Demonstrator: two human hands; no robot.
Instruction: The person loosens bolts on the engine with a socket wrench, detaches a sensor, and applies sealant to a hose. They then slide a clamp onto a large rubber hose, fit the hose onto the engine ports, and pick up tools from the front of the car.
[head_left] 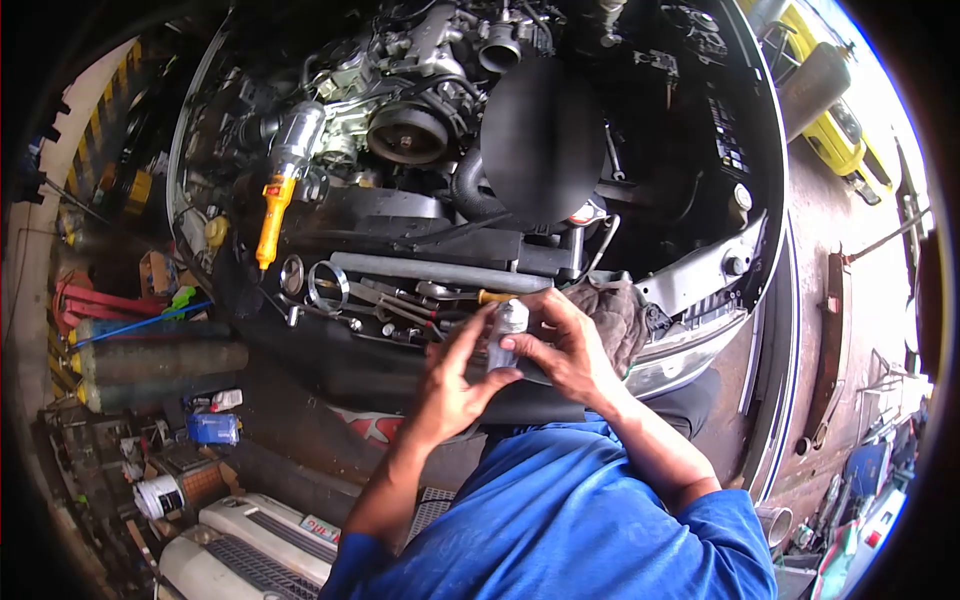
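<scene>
Small pale cylinder [512, 320] held roughly upright, near side of hand tools [375, 298]; pinched narrowly by right hand [570, 350]; left hand [445, 395] curled beside it, firm grip not discernible; if pinch is loosened, cylinder could be dropped among tools.

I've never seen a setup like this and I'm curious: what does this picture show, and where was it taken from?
There is no machine at work here, just a person's bare hands. One camera, worn on the head, looks forward and down. Ahead is a vehicle's open engine bay, with the engine at the top. Toward its front edge lie hand tools and a crumpled cloth; an orange-handled tool is farther left. The left hand and right hand hold a small whitish piece; I can't tell what it is.
</scene>
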